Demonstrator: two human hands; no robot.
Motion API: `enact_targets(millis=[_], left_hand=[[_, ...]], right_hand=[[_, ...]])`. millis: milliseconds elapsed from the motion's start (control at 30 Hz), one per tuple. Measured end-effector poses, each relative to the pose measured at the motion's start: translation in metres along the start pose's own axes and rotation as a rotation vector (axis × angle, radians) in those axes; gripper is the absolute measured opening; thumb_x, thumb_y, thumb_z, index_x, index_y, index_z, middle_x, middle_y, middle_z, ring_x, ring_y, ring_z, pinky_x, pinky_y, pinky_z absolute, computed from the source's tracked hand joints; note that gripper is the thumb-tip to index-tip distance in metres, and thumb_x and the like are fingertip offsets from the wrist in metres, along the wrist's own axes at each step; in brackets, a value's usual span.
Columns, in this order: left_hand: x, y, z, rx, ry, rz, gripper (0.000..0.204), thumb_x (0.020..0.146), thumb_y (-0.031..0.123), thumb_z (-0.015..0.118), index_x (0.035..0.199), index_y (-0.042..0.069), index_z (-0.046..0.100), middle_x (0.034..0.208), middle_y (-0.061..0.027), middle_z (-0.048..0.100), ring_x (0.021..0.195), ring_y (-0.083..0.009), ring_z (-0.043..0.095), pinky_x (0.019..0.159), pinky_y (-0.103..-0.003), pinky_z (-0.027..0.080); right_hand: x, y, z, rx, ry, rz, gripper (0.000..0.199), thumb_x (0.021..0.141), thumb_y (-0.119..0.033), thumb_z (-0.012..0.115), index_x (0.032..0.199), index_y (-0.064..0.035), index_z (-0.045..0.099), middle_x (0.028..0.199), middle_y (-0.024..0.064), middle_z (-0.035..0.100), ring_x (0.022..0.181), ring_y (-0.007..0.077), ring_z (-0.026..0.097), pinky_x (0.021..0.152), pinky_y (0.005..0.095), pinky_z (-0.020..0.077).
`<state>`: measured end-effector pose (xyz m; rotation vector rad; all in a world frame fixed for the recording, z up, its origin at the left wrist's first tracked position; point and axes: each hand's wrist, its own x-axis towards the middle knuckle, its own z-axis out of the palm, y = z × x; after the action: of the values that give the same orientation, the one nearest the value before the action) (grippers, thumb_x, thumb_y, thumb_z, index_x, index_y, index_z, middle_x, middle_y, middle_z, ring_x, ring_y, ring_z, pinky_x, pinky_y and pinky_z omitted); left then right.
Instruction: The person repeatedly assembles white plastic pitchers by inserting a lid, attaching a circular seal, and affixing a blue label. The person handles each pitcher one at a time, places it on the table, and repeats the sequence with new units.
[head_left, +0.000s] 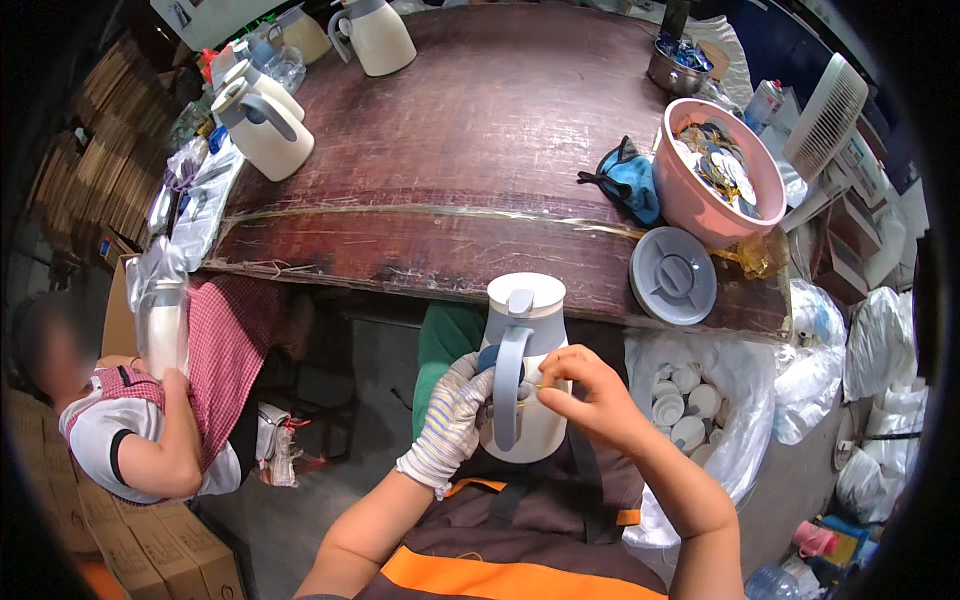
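Jug (545,435) upright; gloved left hand (447,420), fingers gripping dark disc (488,357) beside handle (508,395); right hand (592,398), fingers pinching yellow string (541,386).

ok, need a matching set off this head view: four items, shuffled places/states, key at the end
Column 1
1. left hand
2. right hand
3. pink basin
4. round grey plastic piece

Column 2
A. lying on the table, between the basin and the table's near edge
B. bare, beside the handle of the cream jug
C. heaped with white and grey discs
D. in a striped glove, at the jug's left side

Pairs: 1-D, 2-B, 3-C, 4-A
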<state>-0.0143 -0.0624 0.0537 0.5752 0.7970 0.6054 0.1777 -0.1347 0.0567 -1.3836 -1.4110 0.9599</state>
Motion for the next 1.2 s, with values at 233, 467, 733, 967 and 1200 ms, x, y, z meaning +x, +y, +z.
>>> enact_targets(millis=[233,467,733,967,1200], left_hand=[[0.004,-0.018,0.005,-0.06,0.228,0.32,0.025,0.095,0.013,0.059,0.116,0.003,0.051,0.096,-0.0038,0.062,0.079,-0.011,0.061,0.072,-0.026,0.053],[-0.007,-0.006,0.009,0.006,0.255,0.513,0.021,0.096,0.009,0.058,0.116,0.007,0.052,0.098,-0.0018,0.062,0.085,-0.0088,0.057,0.079,-0.025,0.05],[-0.017,0.017,0.014,1.072,0.078,1.137,0.028,0.081,-0.006,0.064,0.106,0.006,0.061,0.096,-0.0098,0.061,0.085,-0.0257,0.063,0.074,-0.035,0.052],[-0.019,-0.002,0.016,0.365,-0.005,0.598,0.036,0.086,0.001,0.062,0.119,0.007,0.05,0.107,-0.0028,0.058,0.096,-0.0129,0.059,0.086,-0.027,0.049],[-0.017,0.004,0.019,0.286,0.008,0.079,0.039,0.087,0.023,0.069,0.12,0.01,0.053,0.077,0.0024,0.056,0.058,-0.0063,0.053,0.051,-0.021,0.043]], right_hand=[[-0.01,-0.009,0.008,1.426,-0.004,0.273,0.015,0.089,-0.018,0.06,0.092,-0.0032,0.058,0.092,0.0105,0.065,0.096,0.0223,0.06,0.084,0.0344,0.0448],[-0.022,-0.01,0.009,1.051,-0.279,0.521,0.034,0.095,-0.013,0.058,0.125,0.0016,0.058,0.102,0.0106,0.068,0.082,0.0145,0.067,0.053,0.0203,0.0417],[0.016,-0.046,0.017,0.154,0.064,-0.12,0.054,0.08,-0.008,0.076,0.131,-0.0093,0.058,0.124,0.0106,0.063,0.094,0.0167,0.066,0.074,0.0267,0.0529],[0.026,-0.038,0.022,-0.208,0.189,-0.335,0.047,0.074,-0.008,0.078,0.119,-0.009,0.063,0.089,0.0058,0.067,0.073,0.0204,0.063,0.061,0.0309,0.0488],[0.037,-0.039,0.007,-0.388,0.408,-0.3,0.014,0.081,-0.009,0.072,0.092,-0.0035,0.065,0.08,0.0105,0.064,0.066,0.0237,0.061,0.06,0.0332,0.0492]])
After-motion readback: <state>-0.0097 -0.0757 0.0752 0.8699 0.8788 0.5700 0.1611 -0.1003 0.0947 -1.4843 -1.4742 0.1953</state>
